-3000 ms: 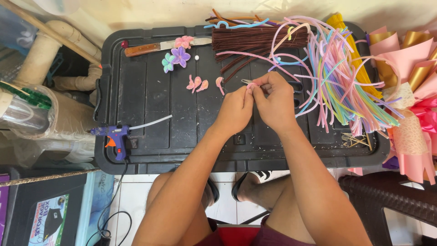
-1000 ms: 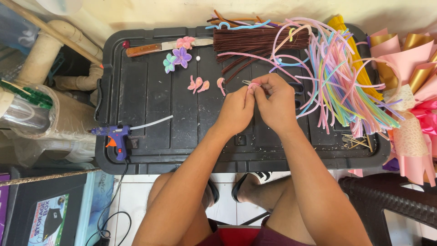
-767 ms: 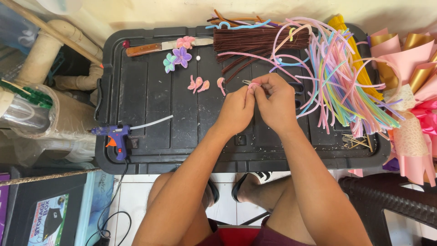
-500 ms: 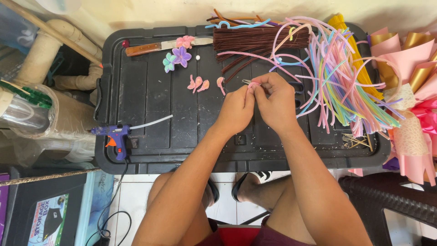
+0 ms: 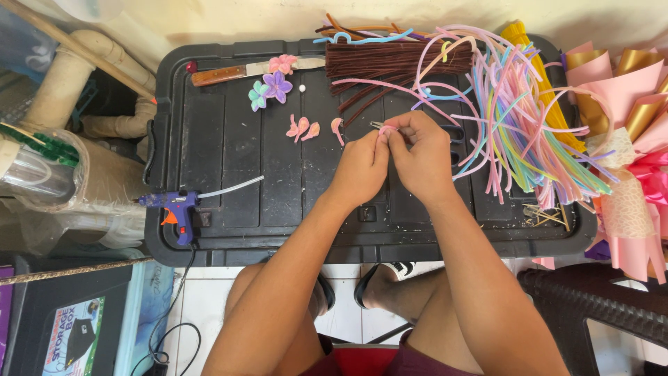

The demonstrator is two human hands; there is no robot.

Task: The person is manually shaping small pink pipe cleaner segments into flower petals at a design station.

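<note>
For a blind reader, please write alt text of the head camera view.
Two bare hands, left hand and right hand, pinch a small pink pipe cleaner piece together above a black plastic lid. Around them lie pastel pipe cleaners, small pipe cleaner flowers, a knife and a blue glue gun.

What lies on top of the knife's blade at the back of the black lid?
A pink pipe-cleaner flower lies across the knife, covering the blade's middle; only the wooden handle and tip show.

pink pipe cleaner (image 5: 387,129) | small, bent | pinched between both hands' fingertips | above black lid
</note>
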